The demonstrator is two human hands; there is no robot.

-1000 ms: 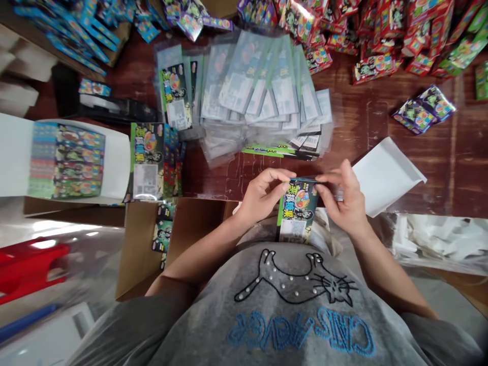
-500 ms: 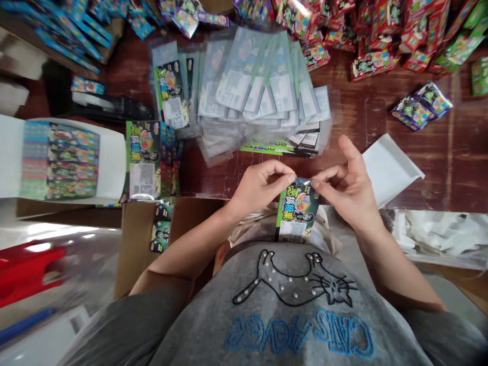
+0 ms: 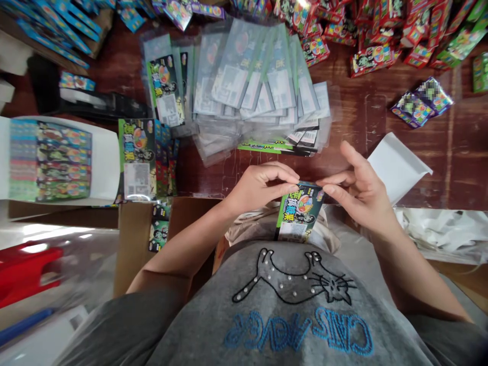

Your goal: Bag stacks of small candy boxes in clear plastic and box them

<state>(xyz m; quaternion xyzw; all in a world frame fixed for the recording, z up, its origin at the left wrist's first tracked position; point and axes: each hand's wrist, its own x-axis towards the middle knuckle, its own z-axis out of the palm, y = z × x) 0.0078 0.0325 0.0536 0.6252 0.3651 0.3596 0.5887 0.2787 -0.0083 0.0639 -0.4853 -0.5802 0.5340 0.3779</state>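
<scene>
A black and green printed packet (image 3: 299, 213) hangs upright in front of my shirt, its top edge between both hands. My left hand (image 3: 265, 187) pinches the top left corner between thumb and fingers. At the top right corner, my right hand (image 3: 358, 190) closes thumb and a finger on the edge, with another finger raised. Beyond the hands lies a fanned pile of clear plastic sleeves (image 3: 263, 76), some with printed cards inside. Close to my right hand rests a white paper piece (image 3: 398, 168).
Red candy boxes (image 3: 371, 60) and blue boxes (image 3: 131, 18) lie heaped along the far side. Two purple boxes (image 3: 421, 104) sit at the right. A white box of small packs (image 3: 104, 157) stands at the left, above an open carton (image 3: 133, 254).
My right hand has moved slightly right, and the packet's top right corner has shifted right with it. The table view has drifted a little.
</scene>
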